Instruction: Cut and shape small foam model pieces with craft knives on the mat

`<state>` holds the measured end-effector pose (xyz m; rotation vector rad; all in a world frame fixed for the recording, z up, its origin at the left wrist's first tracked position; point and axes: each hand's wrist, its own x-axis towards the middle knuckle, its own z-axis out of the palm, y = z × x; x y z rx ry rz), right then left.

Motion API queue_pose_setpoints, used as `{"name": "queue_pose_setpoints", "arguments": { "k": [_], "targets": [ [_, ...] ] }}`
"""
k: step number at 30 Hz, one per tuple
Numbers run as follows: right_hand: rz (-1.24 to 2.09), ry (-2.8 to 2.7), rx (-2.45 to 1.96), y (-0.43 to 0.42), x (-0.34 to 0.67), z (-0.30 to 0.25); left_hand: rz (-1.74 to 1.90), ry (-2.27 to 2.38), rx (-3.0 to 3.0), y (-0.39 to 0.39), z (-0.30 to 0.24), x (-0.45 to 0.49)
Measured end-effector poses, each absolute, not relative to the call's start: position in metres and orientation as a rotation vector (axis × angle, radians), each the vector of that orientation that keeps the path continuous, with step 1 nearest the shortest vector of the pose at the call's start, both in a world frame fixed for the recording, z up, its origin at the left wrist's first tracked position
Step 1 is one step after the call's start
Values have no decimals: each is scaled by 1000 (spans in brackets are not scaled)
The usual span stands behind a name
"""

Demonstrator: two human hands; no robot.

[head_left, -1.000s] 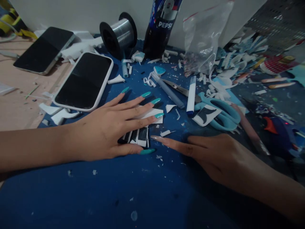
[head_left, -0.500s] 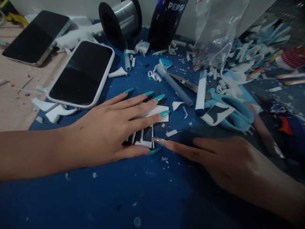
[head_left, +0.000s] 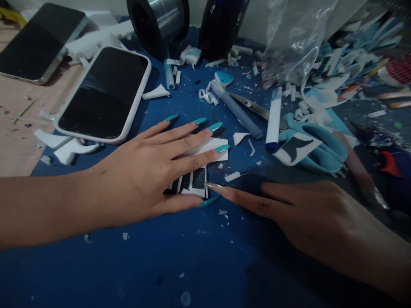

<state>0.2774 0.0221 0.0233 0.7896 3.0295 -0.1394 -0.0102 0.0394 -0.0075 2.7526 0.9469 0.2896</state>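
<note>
A small group of black-and-white strips [head_left: 198,179] is shown lying flat on the blue bench [head_left: 128,273], partly covered by the left hand [head_left: 144,167], which is laid palm down with its fingers spread wide. A white sheet [head_left: 220,147] is pinned under the same fingers. The right hand [head_left: 308,214] is held with its forefinger [head_left: 240,197] extended and the others folded; whether anything is held within them cannot be told. The forefinger's nail, seen just apart from the strips a second ago, is now brought to their right-hand edge, apparently touching; the strips are thereby met from both sides, seemingly steadied. To the right, scissors [head_left: 330,149] are partly covered by a tail-patterned card [head_left: 297,149], beside a blue-capped marker [head_left: 274,119]. Farther out, a white-cased phone [head_left: 105,94], a wire spool [head_left: 170,19] and a plastic bag [head_left: 292,38] are seen.
</note>
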Motion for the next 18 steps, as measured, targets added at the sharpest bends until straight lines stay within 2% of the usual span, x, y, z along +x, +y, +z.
{"name": "queue_pose_setpoints", "arguments": {
  "k": [18],
  "targets": [
    [-14,3019,765,22,281,22,339,913,2875,38,-9,-11]
  ]
}}
